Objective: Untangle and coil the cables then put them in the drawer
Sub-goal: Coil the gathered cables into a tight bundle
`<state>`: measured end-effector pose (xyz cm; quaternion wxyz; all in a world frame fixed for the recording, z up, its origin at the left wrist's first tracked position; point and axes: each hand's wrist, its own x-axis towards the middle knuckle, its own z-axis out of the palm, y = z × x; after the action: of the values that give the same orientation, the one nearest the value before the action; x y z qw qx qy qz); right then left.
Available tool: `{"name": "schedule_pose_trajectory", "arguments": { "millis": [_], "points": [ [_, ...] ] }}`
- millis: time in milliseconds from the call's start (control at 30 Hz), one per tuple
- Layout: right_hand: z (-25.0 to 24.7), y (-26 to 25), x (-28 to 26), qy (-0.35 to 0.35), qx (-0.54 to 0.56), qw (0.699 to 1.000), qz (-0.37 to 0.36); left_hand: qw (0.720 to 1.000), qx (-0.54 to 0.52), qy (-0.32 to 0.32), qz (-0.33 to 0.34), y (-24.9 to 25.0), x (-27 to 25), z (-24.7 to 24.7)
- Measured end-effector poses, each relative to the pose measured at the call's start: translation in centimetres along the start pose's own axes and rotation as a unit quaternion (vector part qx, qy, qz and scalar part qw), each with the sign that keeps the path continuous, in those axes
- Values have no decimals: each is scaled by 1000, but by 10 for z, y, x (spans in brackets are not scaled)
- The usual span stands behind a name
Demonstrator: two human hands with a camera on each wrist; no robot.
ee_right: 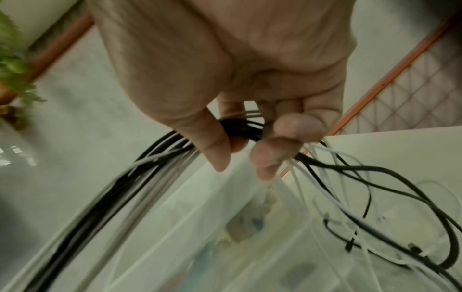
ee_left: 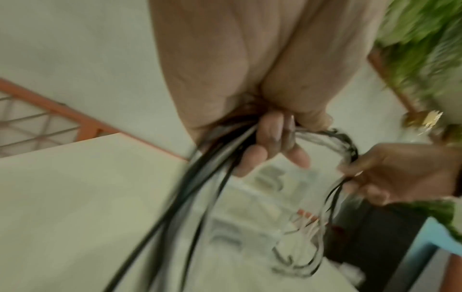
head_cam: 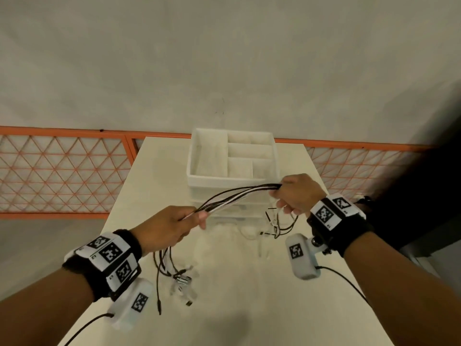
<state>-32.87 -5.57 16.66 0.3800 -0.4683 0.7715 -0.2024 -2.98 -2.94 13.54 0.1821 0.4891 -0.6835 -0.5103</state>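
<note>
White tabletop (head_cam: 224, 283) fills the scene, a drawer unit (head_cam: 233, 158) at its far end. Left hand (head_cam: 164, 227) and right hand (head_cam: 298, 193) each close curled fingers around the cables (head_cam: 237, 194), stretching the bundle between them, likely to align strands before coiling; loose ends dangle near the table.

A white table (head_cam: 224, 283) is carrying a white drawer unit (head_cam: 233, 176) at its far middle, open-topped tray uppermost. Loose cable ends (head_cam: 183, 280) with plugs are lying on the tabletop nearer the person, left of centre.
</note>
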Motion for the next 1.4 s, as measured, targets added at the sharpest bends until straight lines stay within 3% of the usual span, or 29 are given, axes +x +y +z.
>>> {"name": "schedule_pose_trajectory", "arguments": {
  "millis": [167, 267, 367, 467, 567, 767, 833, 933, 1033, 1167, 1333, 1400],
  "points": [
    [-32, -4, 32, 88, 28, 995, -29, 996, -37, 28, -73, -45, -13, 0],
    [-41, -13, 41, 143, 52, 982, -110, 991, -57, 12, -120, -55, -17, -4],
    [-45, -15, 52, 160, 86, 969, -166, 992, -2, 38, -119, -52, -15, -14],
    [-40, -4, 59, 142, 118, 969, -163, 987, 64, 99, -105, -47, -10, -26],
    [-21, 33, 63, 98, 108, 985, -90, 982, 99, 129, -92, -42, -9, -32],
    [33, 113, 63, -66, -4, 996, 57, 974, 201, 94, -41, -33, -5, -18],
    [42, 120, 55, -95, -84, 990, 65, 969, 228, 87, -30, -33, -1, -9],
    [43, 101, 27, -57, -227, 972, -11, 966, 251, 66, -24, -26, 3, 3],
    [54, 59, -17, -90, -163, 968, -167, 968, 250, 27, -7, -6, 7, 11],
    [88, 13, -55, -125, -104, 932, -325, 984, 174, -24, 43, 26, 10, 26],
    [87, 6, -56, -43, 15, 944, -327, 993, 108, -38, 32, 14, 0, 24],
    [80, 10, -56, -44, 38, 952, -301, 994, 99, -38, 27, -1, -8, 25]
  ]
}}
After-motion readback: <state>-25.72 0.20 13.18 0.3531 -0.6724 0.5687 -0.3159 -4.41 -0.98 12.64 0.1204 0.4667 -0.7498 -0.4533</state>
